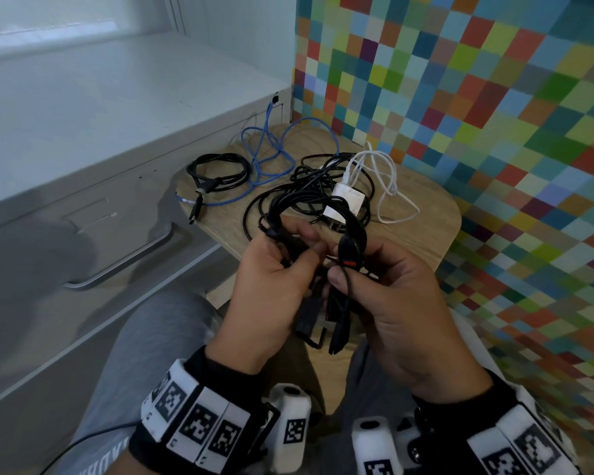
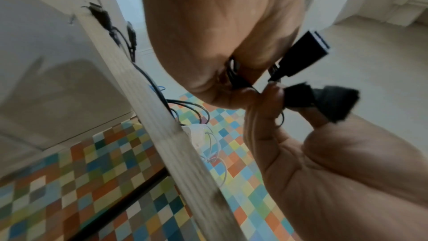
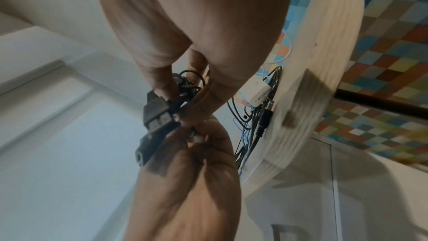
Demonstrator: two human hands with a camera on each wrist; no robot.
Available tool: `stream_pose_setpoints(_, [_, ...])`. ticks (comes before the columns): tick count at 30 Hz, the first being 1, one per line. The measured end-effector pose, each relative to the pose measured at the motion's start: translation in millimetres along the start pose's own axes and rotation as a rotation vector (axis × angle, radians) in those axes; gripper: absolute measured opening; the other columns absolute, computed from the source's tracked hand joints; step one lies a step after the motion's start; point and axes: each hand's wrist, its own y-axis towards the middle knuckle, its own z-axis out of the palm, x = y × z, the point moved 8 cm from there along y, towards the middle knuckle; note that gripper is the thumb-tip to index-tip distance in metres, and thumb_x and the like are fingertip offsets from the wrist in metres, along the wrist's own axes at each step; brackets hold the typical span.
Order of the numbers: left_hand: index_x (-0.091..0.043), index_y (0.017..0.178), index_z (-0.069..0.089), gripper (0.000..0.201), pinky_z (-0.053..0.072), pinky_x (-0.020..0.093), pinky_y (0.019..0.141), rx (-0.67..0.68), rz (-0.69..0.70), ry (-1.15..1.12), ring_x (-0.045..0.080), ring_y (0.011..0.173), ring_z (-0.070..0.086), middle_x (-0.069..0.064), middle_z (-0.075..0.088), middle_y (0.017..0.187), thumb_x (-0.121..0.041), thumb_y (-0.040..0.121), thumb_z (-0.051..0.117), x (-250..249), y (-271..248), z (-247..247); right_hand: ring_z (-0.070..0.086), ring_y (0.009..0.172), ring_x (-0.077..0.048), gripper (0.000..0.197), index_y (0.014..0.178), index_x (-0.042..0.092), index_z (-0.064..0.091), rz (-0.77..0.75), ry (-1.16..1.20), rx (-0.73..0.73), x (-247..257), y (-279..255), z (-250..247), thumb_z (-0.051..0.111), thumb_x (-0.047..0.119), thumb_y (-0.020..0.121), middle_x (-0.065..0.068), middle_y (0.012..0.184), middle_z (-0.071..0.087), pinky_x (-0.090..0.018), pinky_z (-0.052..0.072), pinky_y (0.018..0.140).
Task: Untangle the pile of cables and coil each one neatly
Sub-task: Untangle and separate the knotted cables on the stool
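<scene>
1. The thin black rubbery cable bundle (image 1: 309,214) is held up between both hands, just on the near side of the round light-wood table (image 1: 426,207). Its loops arch away from the person over the table's near edge, and its plug ends hang down toward the lap.
2. The left hand (image 1: 271,289) has its fingers curled round the bundle's left side, beside a fuzzy black strap (image 2: 322,98). The right hand (image 1: 398,303) pinches one strand by a black plug with a red band (image 1: 348,257). Both hands sit equally near; neither is free.
3. A boxy black hard-plastic connector (image 3: 157,114) dangles below the grip, so I judge the long axis runs from lap toward table.
4. Farther back on the table lie a white blocky charger (image 1: 347,200) with a slack white cord (image 1: 388,186), a loose blue cable (image 1: 268,156) and, at the table's left, a coiled black cable (image 1: 216,173).
</scene>
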Motion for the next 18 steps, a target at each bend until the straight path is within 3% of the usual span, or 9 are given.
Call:
stream_pose_setpoints(3, [-0.004, 0.094, 0.057, 0.011, 0.052, 0.023, 0.048, 0.023, -0.076, -0.221, 0.017, 0.055, 0.063, 0.014, 0.066, 0.079, -0.003, 0.089, 0.067, 2.2, -1.4, -2.2, 0.069, 0.065, -0.021, 0.017, 0.088, 0.009, 0.076, 0.098, 0.163, 0.022, -2.0, -0.3, 3.0, 0.071, 0.002, 0.074, -0.015, 0.081, 0.070, -0.028, 0.058, 0.060])
stream_pose_setpoints(8, [-0.010, 0.096, 0.066, 0.017, 0.058, 0.031, 0.062, 0.109, -0.086, -0.232, 0.022, 0.070, 0.067, 0.011, 0.069, 0.085, -0.006, 0.081, 0.072, -0.2, 0.7, -4.8, 0.069, 0.063, -0.018, 0.017, 0.087, 0.006, 0.069, 0.142, 0.279, 0.023, 1.5, -1.3, 3.5, 0.070, 0.004, 0.070, -0.011, 0.076, 0.070, -0.029, 0.060, 0.059])
stream_pose_setpoints(10, [-0.009, 0.097, 0.066, 0.018, 0.058, 0.034, 0.066, 0.153, -0.073, -0.223, 0.024, 0.076, 0.068, 0.013, 0.069, 0.088, 0.001, 0.082, 0.063, -1.0, 1.2, -4.0, 0.068, 0.061, -0.017, 0.017, 0.088, 0.005, 0.066, 0.142, 0.293, 0.015, 2.6, -1.0, 1.4, 0.067, 0.002, 0.072, -0.009, 0.073, 0.068, -0.027, 0.059, 0.058])
stream_pose_setpoints(12, [-0.010, 0.100, 0.067, 0.024, 0.058, 0.036, 0.071, 0.168, -0.049, -0.141, 0.025, 0.081, 0.069, 0.013, 0.069, 0.091, 0.005, 0.084, 0.057, 0.3, 2.3, -5.0, 0.067, 0.060, -0.015, 0.017, 0.090, 0.003, 0.065, 0.125, 0.289, -0.012, 3.3, 0.4, -1.6, 0.066, 0.001, 0.073, -0.008, 0.072, 0.066, -0.025, 0.058, 0.057])
stream_pose_setpoints(15, [-0.024, 0.106, 0.071, 0.029, 0.058, 0.037, 0.084, 0.186, -0.003, 0.046, 0.025, 0.092, 0.071, 0.009, 0.074, 0.096, -0.003, 0.086, 0.065, -2.7, 2.7, -7.6, 0.067, 0.061, -0.016, 0.016, 0.087, 0.005, 0.068, 0.102, 0.275, -0.047, 3.3, 2.1, -5.5, 0.069, 0.002, 0.072, -0.008, 0.074, 0.066, -0.026, 0.059, 0.059])
stream_pose_setpoints(18, [-0.026, 0.117, 0.066, 0.032, 0.059, 0.042, 0.090, 0.230, 0.064, 0.168, 0.037, 0.102, 0.068, 0.018, 0.072, 0.104, -0.009, 0.090, 0.065, -10.8, 0.4, -5.7, 0.069, 0.061, -0.017, 0.017, 0.086, 0.006, 0.069, 0.091, 0.239, -0.068, 3.9, 3.3, -9.5, 0.070, 0.003, 0.070, -0.008, 0.074, 0.067, -0.026, 0.060, 0.059])
